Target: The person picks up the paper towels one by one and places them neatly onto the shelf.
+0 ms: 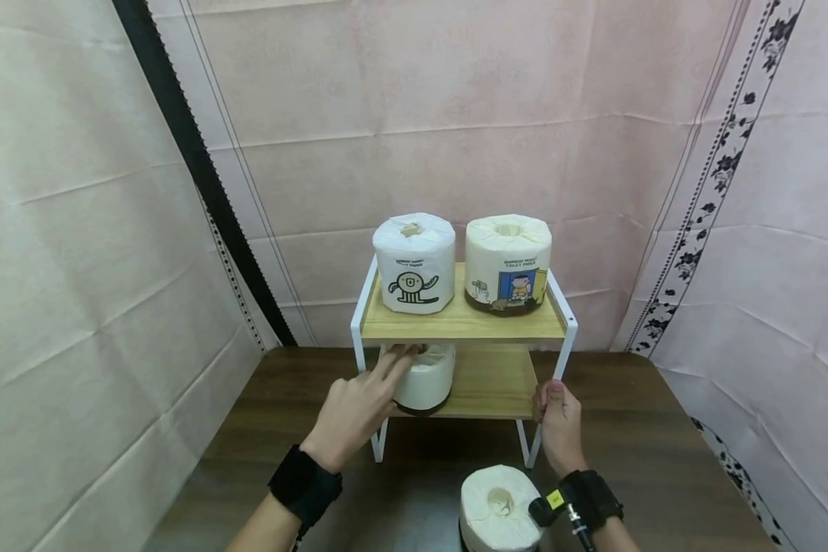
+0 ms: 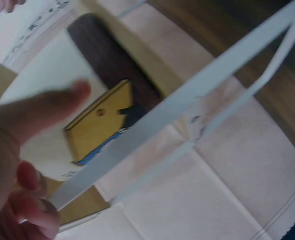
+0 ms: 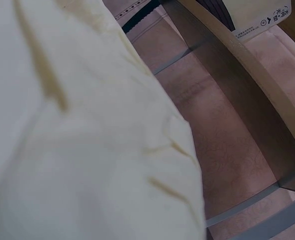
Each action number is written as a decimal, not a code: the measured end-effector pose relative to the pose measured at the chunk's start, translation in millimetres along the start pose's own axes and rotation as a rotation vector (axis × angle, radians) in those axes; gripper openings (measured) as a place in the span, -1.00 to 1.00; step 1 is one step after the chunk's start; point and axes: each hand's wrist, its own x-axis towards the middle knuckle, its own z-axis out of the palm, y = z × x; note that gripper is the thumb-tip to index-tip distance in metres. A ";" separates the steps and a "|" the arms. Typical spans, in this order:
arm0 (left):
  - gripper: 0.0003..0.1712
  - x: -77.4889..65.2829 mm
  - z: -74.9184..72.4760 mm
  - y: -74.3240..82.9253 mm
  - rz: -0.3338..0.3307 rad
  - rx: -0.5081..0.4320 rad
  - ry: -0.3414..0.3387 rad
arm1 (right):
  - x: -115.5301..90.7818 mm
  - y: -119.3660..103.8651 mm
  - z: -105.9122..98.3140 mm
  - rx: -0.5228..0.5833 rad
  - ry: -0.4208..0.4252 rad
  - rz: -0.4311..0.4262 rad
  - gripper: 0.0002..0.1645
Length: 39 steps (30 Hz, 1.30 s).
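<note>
A two-tier shelf [image 1: 493,376] with wooden boards and white metal side frames stands on the table. My left hand [image 1: 359,406] reaches to its lower board, with extended fingers at the top left of a wrapped toilet paper roll [image 1: 429,381]. In the left wrist view the thumb [image 2: 52,107] is straight in front of this roll [image 2: 52,75], beside the white frame. My right hand [image 1: 559,422] grips the shelf's right side near the lower board; its fingertips are partly hidden. Another toilet roll [image 1: 490,514] stands on the table before the shelf, filling much of the right wrist view.
On the top board stand a roll with a line-drawn character [image 1: 415,268] and a roll with a coloured cartoon [image 1: 509,268]. The brown table [image 1: 614,414] extends on both sides of the shelf. Pale curtains [image 1: 455,115] hang behind and at both sides.
</note>
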 end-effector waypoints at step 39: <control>-0.14 1.3 14.5 2.0 -0.076 -0.137 0.080 | -1.3 0.1 0.2 -0.025 0.030 0.037 -0.48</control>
